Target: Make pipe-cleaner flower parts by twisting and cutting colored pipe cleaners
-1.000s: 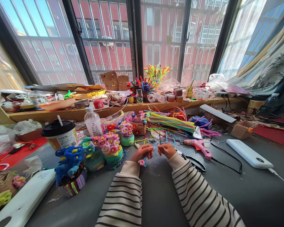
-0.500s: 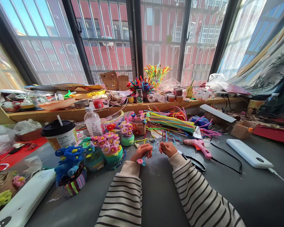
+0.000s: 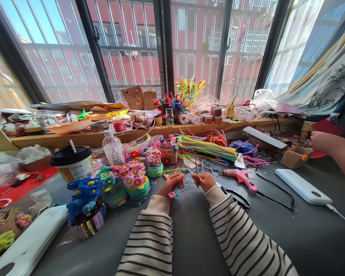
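Note:
My left hand (image 3: pixel 172 184) is closed, its fingertips pinched together above the grey table. A small pink and blue pipe-cleaner flower (image 3: pixel 171 194) pokes out beneath its fingers. Level with it, just to the right, my right hand (image 3: pixel 205 181) pinches a thin dark stick-like piece (image 3: pixel 196 167) that points upward; its exact kind is too small to tell. The two hands are a short gap apart. Blue fuzz clippings (image 3: pixel 191 190) lie scattered on the table between them.
Left of my hands stand pots of pipe-cleaner flowers (image 3: pixel 137 182) and a lidded cup (image 3: pixel 73 163). Behind lies a pipe-cleaner bundle (image 3: pixel 209 147). To the right are a pink glue gun (image 3: pixel 243 179), a white power bank (image 3: pixel 301 186) and another person's hand (image 3: pixel 323 142) by a red sheet.
Another person's hand and forearm have come in at the right edge, and the red sheet there has shifted. My hands have barely moved; the flower has turned slightly.

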`<state>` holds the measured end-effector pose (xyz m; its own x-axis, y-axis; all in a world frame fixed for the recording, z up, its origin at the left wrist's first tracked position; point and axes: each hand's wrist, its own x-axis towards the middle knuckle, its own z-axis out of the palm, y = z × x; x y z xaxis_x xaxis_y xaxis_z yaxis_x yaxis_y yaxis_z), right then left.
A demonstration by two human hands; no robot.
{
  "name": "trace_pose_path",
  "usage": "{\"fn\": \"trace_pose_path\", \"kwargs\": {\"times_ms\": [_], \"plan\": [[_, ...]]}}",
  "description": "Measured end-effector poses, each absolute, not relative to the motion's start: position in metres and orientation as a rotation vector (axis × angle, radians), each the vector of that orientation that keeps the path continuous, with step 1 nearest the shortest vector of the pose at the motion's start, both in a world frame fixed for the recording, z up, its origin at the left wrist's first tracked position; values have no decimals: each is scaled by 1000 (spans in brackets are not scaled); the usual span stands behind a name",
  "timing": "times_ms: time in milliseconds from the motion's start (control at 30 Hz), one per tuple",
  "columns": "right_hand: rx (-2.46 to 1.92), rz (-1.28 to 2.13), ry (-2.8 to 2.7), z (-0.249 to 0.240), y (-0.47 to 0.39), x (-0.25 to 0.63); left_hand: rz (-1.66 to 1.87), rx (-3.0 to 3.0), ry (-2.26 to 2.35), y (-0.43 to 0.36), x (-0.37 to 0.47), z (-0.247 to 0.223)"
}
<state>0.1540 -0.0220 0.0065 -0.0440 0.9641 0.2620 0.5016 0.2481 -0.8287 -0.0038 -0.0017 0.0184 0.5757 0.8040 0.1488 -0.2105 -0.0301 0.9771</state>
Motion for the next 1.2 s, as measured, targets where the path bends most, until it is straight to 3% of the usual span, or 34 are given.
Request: {"fn": "trace_pose_path", "kwargs": {"times_ms": [367,867,1033,1200], "plan": [[-1474,642,-1619,-5,-14,155,1353,947,752,-6,-5,21],[-1380,1032,-1370,-1,-20,148,1462,1101,867,3,0,11],[-1403,974,-1415,2,-22,148,1624,1083,902,3,0,11],[-1427,974,-1378,2,-23,148,1542,1086,948,4,-2,11]]}}
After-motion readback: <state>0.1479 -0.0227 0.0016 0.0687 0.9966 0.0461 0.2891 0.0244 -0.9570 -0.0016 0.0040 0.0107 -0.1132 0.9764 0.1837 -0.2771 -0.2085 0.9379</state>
